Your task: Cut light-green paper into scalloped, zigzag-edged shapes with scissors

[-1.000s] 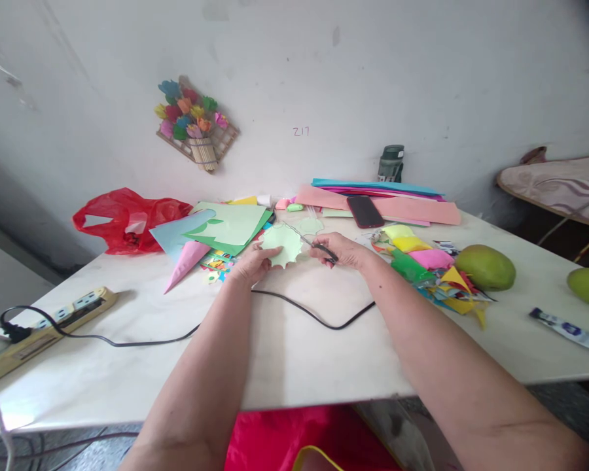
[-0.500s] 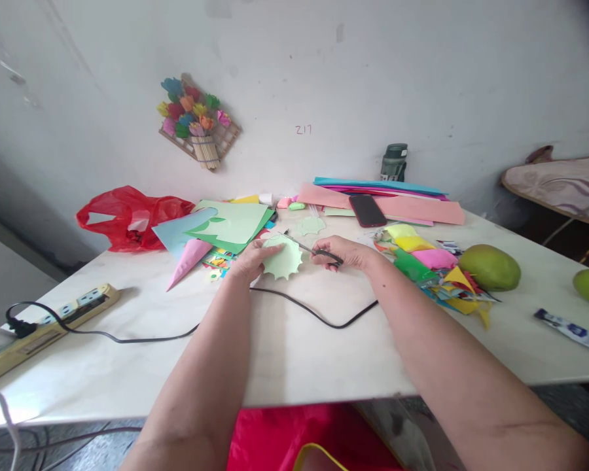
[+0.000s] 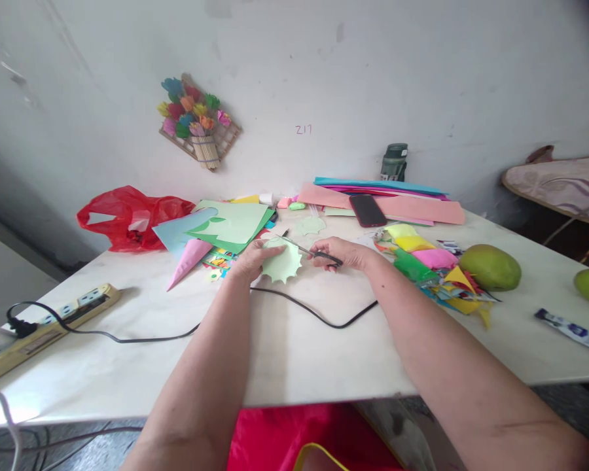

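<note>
Between the thumb and fingers of my left hand (image 3: 255, 259) is a pale green paper disc (image 3: 281, 265) with a scalloped, pointed edge. My right hand (image 3: 336, 252) is closed round the dark handles of a pair of scissors (image 3: 304, 249). The scissors' blades reach left to the disc's upper edge; how far apart they stand is too small to tell. A second pale green scalloped paper piece (image 3: 311, 226) lies on the table just behind. Left of my left hand are a pink paper cone (image 3: 190, 260) and stacked green sheets (image 3: 233, 221).
A black cord (image 3: 314, 318) crosses the table in front of my hands to a power strip (image 3: 78, 314). A red plastic bag (image 3: 132, 219) lies at left. Coloured paper (image 3: 412, 208), a phone (image 3: 368, 210), clay packets (image 3: 412, 241) and a green mango (image 3: 491, 267) are at right.
The scalloped disc has turned and tilted slightly in my left hand. The scissors and my right hand have shifted a little left along its upper edge.
</note>
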Tool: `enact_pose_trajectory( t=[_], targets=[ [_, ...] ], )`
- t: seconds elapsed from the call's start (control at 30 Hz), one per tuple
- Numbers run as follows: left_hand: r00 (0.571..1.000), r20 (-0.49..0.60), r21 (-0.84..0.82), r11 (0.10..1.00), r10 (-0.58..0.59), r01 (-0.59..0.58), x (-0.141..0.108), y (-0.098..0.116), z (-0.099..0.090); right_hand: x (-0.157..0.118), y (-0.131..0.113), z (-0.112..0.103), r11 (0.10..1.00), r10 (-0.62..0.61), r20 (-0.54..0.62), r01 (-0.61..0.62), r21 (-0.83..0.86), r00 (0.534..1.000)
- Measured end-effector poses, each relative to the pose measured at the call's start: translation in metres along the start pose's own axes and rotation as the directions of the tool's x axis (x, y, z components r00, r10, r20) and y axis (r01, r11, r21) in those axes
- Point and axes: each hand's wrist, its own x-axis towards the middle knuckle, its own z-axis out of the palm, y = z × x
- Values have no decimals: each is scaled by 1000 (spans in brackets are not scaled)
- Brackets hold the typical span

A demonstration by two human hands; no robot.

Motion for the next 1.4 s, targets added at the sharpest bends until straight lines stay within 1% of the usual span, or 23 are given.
enact_pose_trajectory(
  t=[0.17,0.3,0.5,0.7,0.83,1.0,1.23,1.4],
  targets=[
    [1000,1,-30,1000,0,0,-2,1,2,3,5,-3,999,-25,-12,24,-42,1000],
    [1000,-1,-18,1000,-11,11,-2,1,1,3,5,-3,996,-45,-24,43,-75,999],
    [995,98,36,999,8,-12,-1,1,-1,0,0,-1,996,-56,-48,52,-79,997],
    [988,153,46,999,2,-9,-2,2,-1,5,7,-5,995,-66,-45,63,-75,997],
    [989,150,24,1000,0,-3,-3,3,1,8,9,-5,993,-77,-40,73,-88,996],
    [995,100,6,1000,-18,18,-3,3,2,9,10,-3,994,-88,-35,86,-62,995],
    [989,150,13,1000,9,-12,-2,2,3,12,18,-5,992,-121,-21,120,-41,992],
    [986,165,18,1000,-11,8,-3,3,4,9,14,-4,995,-98,29,97,16,995]
  ],
)
